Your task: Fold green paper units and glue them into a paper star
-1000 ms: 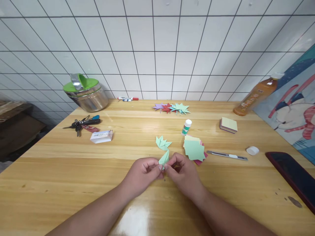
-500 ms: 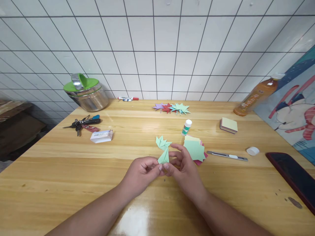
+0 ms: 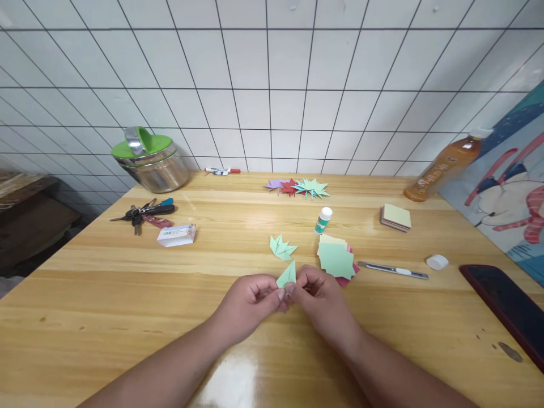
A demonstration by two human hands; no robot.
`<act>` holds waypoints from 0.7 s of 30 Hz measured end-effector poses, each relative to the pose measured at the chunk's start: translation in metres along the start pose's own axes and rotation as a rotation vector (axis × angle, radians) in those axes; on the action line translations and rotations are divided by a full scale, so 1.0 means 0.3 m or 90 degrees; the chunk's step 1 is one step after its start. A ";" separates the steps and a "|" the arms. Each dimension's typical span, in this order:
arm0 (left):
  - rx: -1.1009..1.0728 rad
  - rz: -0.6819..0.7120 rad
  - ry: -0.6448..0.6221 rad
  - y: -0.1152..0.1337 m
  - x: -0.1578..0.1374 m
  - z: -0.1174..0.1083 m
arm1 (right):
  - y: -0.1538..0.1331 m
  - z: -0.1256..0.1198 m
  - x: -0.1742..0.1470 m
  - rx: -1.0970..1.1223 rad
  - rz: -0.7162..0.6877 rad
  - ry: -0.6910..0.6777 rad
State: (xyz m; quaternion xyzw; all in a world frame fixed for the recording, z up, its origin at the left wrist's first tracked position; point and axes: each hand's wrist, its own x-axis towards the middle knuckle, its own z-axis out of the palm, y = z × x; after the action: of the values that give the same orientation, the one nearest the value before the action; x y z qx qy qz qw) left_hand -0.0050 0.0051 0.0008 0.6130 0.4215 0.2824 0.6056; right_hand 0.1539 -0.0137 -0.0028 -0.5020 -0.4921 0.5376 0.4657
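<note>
Between both hands is a small folded piece of green paper (image 3: 287, 275), its pointed end up. My left hand (image 3: 254, 300) pinches its lower left side with thumb and fingers. My right hand (image 3: 319, 293) has its fingers curled and its thumb pressed on the lower right side. Just beyond the held piece, a pointed green folded-paper piece (image 3: 282, 247) lies on the table. A stack of coloured paper sheets (image 3: 336, 259), green on top, lies beyond my right hand. Behind that stack stands a glue stick (image 3: 323, 221) with a white cap.
Folded paper leaves (image 3: 311, 187) in several colours lie near the wall. At right are a utility knife (image 3: 393, 270), white cap (image 3: 437, 262), phone (image 3: 505, 309), paper pad (image 3: 395, 217) and bottle (image 3: 444, 167). At left are keys (image 3: 144, 213), a small box (image 3: 176, 236) and a metal pot (image 3: 159, 170).
My right hand's fingers, spread out before, have curled in beside the folded paper. The held piece has shifted slightly right and toward me, apart in view from the green piece behind it.
</note>
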 end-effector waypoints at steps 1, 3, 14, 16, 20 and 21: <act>-0.026 -0.007 -0.012 -0.005 0.001 0.000 | 0.000 -0.002 0.000 -0.021 -0.008 -0.001; -0.068 -0.015 -0.018 -0.016 0.005 -0.003 | -0.001 -0.006 0.002 -0.069 -0.027 0.001; 0.031 -0.027 0.008 -0.021 0.009 -0.009 | 0.000 0.001 0.014 -0.120 -0.006 -0.027; 0.075 -0.015 0.011 -0.024 0.006 -0.005 | 0.005 -0.001 0.014 -0.129 -0.001 -0.010; 0.119 -0.010 -0.012 -0.026 0.002 -0.004 | 0.010 -0.008 0.011 -0.129 0.000 -0.027; 0.128 -0.008 -0.018 -0.026 0.002 -0.005 | 0.010 -0.010 0.011 -0.133 -0.001 -0.033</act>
State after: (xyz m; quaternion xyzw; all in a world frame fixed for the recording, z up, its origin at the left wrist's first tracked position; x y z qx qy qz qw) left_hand -0.0073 0.0056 -0.0067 0.6719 0.4431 0.2265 0.5486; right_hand 0.1566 -0.0104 -0.0061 -0.5334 -0.5574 0.4961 0.3984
